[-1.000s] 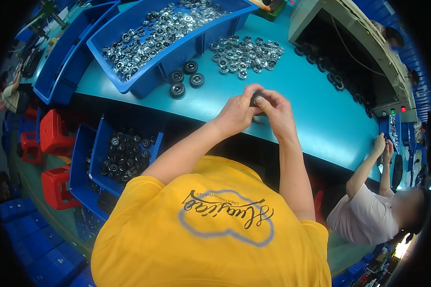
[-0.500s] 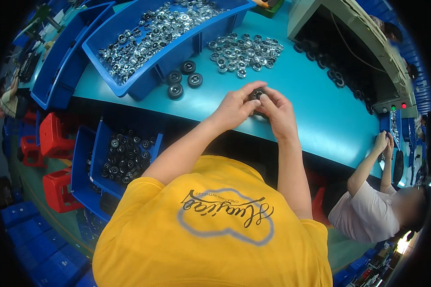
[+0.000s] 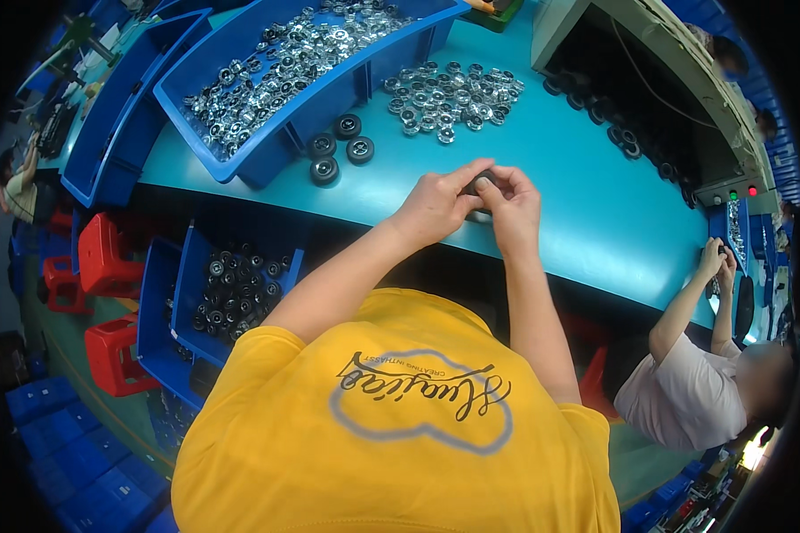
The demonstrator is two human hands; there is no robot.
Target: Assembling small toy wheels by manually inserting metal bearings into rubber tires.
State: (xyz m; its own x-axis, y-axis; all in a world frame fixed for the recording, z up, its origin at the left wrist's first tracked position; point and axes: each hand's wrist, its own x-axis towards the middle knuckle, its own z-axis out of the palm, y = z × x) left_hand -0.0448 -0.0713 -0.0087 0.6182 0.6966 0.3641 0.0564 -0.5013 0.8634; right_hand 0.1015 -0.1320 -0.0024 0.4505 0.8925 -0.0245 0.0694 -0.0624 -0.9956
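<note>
Above the front edge of the turquoise table (image 3: 587, 240), both hands meet around a small black wheel (image 3: 475, 187), much of it hidden by the fingers. My left hand (image 3: 431, 209) is closed on its left side, with the index finger over the far side. On the other side my right hand (image 3: 514, 211) grips it, thumb pressed on the top. Just left of the hands, several black wheels (image 3: 324, 170) with shiny hubs lie close together on the table. Beyond them is a loose spread of clear and chrome wheel hubs (image 3: 447, 135).
A blue bin (image 3: 236, 164) full of shiny hubs stands at far left. Below the table edge, another blue bin (image 3: 180, 306) holds black wheels. To the right, a beige machine (image 3: 729, 169) has black wheels in its dark opening. A co-worker (image 3: 684, 391) sits at right; red stools (image 3: 111, 258) stand left.
My right fingers have curled further over the wheel, and the thumb has shifted onto its top. The wheel has tilted, so its hub face no longer shows.
</note>
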